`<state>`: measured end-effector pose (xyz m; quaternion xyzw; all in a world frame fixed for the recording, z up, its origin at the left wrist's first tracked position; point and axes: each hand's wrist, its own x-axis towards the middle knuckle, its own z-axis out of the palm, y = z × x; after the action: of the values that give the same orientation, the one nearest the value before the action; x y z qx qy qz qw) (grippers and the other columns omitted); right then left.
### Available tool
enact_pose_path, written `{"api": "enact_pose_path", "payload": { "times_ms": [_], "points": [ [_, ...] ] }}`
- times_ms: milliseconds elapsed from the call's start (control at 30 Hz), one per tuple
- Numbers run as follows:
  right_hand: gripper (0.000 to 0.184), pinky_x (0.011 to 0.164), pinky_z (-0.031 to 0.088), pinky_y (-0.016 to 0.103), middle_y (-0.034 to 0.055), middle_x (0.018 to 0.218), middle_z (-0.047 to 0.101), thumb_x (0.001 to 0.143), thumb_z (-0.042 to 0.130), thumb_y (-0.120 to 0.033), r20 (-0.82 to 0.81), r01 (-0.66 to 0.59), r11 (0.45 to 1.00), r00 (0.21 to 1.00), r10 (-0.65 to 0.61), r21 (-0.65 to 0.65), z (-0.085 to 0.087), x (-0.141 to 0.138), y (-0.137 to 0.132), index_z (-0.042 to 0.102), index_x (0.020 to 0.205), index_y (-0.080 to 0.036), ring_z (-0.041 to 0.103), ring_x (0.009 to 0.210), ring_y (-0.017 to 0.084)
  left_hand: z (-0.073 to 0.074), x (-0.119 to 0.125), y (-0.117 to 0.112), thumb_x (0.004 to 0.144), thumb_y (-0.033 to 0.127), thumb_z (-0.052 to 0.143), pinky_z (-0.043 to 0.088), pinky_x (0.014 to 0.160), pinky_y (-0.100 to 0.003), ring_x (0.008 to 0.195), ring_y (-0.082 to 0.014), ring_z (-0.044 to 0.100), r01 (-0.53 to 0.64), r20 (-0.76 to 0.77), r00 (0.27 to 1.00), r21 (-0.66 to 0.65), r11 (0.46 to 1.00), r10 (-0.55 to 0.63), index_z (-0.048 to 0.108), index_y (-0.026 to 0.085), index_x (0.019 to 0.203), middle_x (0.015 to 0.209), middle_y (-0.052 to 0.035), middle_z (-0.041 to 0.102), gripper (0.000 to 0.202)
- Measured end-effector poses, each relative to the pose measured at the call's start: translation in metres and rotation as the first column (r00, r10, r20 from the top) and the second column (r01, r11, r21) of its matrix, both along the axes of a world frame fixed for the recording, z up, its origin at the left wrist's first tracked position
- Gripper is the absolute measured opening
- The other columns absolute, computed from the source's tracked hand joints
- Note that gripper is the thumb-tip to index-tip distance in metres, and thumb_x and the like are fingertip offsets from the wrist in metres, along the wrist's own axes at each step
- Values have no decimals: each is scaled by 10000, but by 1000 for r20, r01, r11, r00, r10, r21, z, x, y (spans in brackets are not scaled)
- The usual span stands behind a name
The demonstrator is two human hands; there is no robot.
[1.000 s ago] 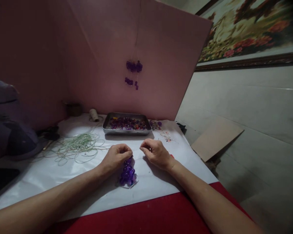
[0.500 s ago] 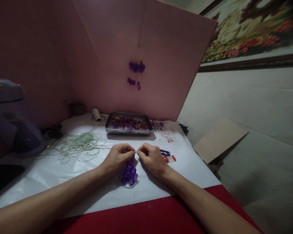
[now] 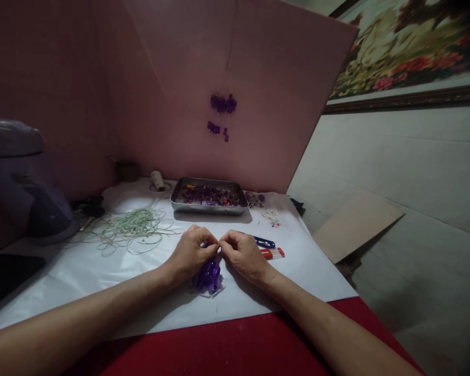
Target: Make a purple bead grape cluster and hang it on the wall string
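A cluster of shiny purple beadwork (image 3: pixel 209 278) is at the front of the white sheet, its upper part running up under my left fingers. My left hand (image 3: pixel 191 253) is closed in a pinch at the top of it, with some purple showing inside the curled fingers. Close beside it my right hand (image 3: pixel 245 256) is also pinched, thumb against forefinger. The two sets of fingertips meet just above the beads. What lies between the right fingertips is too small to make out.
Behind my hands stands a metal tray (image 3: pixel 211 211) of mixed beads. Tangled green cord (image 3: pixel 137 225) spreads to the left, near a thread spool (image 3: pixel 157 180). Blue-handled snippers (image 3: pixel 265 243) and a red-and-clear case (image 3: pixel 273 254) lie right. Purple bead pieces (image 3: pixel 223 103) hang on the pink panel.
My fingertips have come together; a small gap parted them before. The left hand now covers more of the beadwork's top. The whole view has shifted slightly.
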<state>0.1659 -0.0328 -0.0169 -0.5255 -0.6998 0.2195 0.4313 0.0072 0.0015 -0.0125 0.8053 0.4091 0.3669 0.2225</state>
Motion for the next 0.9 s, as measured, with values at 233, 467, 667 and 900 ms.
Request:
{"api": "enact_pose_path", "payload": {
  "times_ms": [233,467,667,900],
  "points": [
    [179,542,380,237,7,592,582,829,539,-200,-30,-21,999,999,20,-25,-2,0,0,604,667,-159,497,550,119,0,0,0,722,146,627,426,758,-303,774,-188,565,-13,-50,999,-2,1000,13,668,183,617,685,-33,669,119],
    [161,550,375,227,-2,593,576,803,530,-159,35,23,1000,999,-24,20,-6,0,2,576,649,-171,494,564,121,-1,0,1,693,182,617,420,756,-326,763,-201,561,3,-12,1000,-48,999,-4,670,186,606,671,-36,668,102],
    [152,559,381,231,-2,596,584,788,495,-132,37,-7,1000,999,7,7,-7,1,2,561,659,-177,499,566,127,-8,-1,6,686,218,565,458,663,-295,711,-180,592,20,205,979,-217,976,25,674,160,824,780,-38,683,185],
    [151,545,379,228,-6,595,585,809,496,-164,-4,-3,1000,1000,3,-5,-6,0,2,557,672,-183,500,551,124,-9,0,10,756,242,554,453,720,-324,733,-199,591,21,44,999,-148,989,-14,661,167,680,695,-43,667,152]
  ]
}}
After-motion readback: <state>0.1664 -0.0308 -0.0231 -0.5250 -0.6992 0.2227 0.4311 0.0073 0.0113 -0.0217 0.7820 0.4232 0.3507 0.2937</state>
